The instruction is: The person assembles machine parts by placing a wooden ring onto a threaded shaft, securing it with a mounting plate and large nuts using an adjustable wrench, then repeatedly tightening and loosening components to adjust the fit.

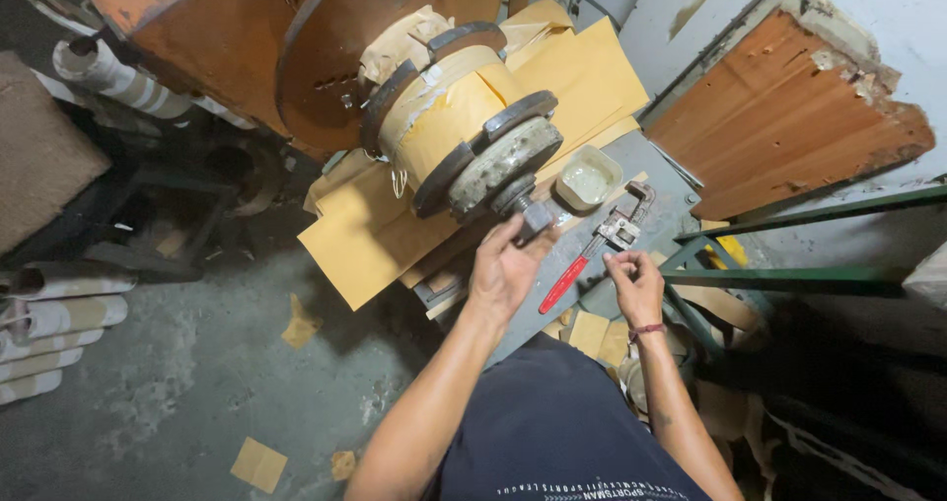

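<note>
- The left hand (503,269) reaches up toward the 12 o'clock side of the view, with its fingers curled around a dark metal nut (534,219) at the end of a shaft; the fingertips close on it, the thumb on the right side.
- That nut sits at the 5 o'clock edge of a round, rough grey disc (505,164), which caps a coil (456,116) wrapped in yellow-brown paper and clamped between dark metal plates.
- Behind the coil, toward 11 o'clock, stands a large rusty orange wheel (326,57) of the machine.
- The right hand (636,286) rests at 3 o'clock from the left hand, well apart from it, its fingers bent and pinched loosely together over the grey metal bench (651,190); whether something small is held between the fingertips cannot be told. A dark red band circles its wrist.
- A pipe wrench (592,250) with a red handle lies on the bench between the two hands, its jaw end pointing to 1 o'clock, just beside the right hand's fingertips.
- A small square cup (588,178) holding pale grey paste stands at 12 o'clock from the wrench, near the disc.
- Sheets of yellow paper (370,240) lie under the coil and spread toward 8 o'clock.
- Striped rolls (59,319) lie on the floor at 9 o'clock.
</note>
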